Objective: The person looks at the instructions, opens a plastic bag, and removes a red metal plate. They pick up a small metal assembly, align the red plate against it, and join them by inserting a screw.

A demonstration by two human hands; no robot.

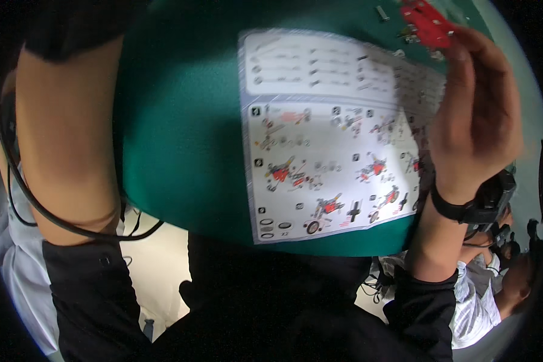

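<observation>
My right hand (pixel 479 111) is at the upper right, its thumb and fingers closed on the edge of a red flat model part (pixel 428 24) with holes in it. That part is tilted and slightly blurred, above the green table near several small metal pieces (pixel 409 34). Beneath and left of the hand lies a printed assembly sheet (pixel 335 142) with step drawings of a motorcycle model. Of my left arm only the forearm (pixel 69 145) shows, running up the left side; the hand itself is out of the picture.
A small silver screw (pixel 382 13) lies on the green table (pixel 175 133) at the top. A black cable (pixel 72 228) loops around my left forearm. A black wrist device (pixel 485 202) is strapped on my right wrist. Another person in a white shirt (pixel 476 314) sits at the lower right.
</observation>
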